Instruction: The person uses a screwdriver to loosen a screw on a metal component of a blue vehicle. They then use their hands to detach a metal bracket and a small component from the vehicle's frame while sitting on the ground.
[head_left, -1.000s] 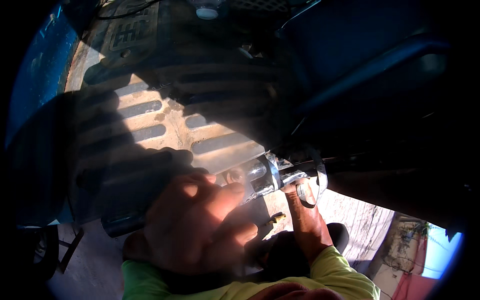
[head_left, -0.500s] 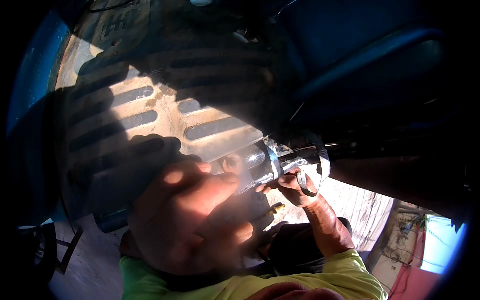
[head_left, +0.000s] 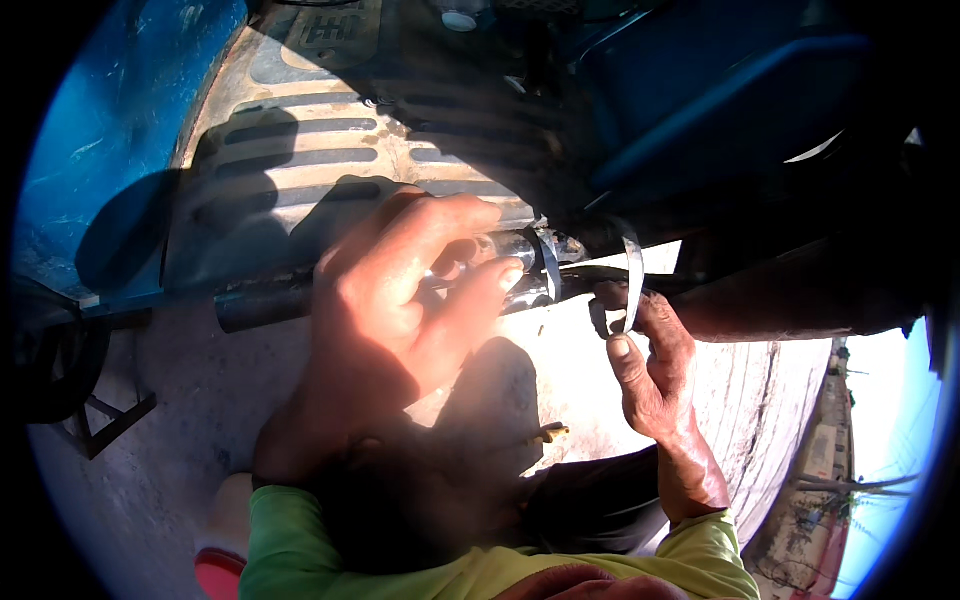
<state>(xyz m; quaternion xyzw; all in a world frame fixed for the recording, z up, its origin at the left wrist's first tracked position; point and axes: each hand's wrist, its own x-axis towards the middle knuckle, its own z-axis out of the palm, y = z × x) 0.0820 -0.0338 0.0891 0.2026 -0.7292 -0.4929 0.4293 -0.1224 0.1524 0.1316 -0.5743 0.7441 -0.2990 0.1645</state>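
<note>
My left hand (head_left: 385, 290) is close to the camera and slightly blurred. Its thumb and index finger are apart in a curve in front of a shiny cylinder (head_left: 515, 245), with no held thing visible between them. A silvery band (head_left: 551, 265) circles the cylinder's right end. Further right, a thin pale metal strap (head_left: 634, 270) loops around a dark bar. My right hand (head_left: 655, 365) has its thumb and fingers on the lower end of this strap. Part of that grip is in shadow.
A ribbed, dusty floor mat (head_left: 300, 155) lies beyond the cylinder, half in shadow. Blue panels (head_left: 110, 150) stand at the left and upper right. A small yellow piece (head_left: 551, 434) is on the pale ground below. A red-edged object (head_left: 218, 572) shows at lower left.
The view has shifted. My right hand has drawn right, away from the cylinder's banded end, keeping the strap. My left hand's thumb and index finger now show a wider curve.
</note>
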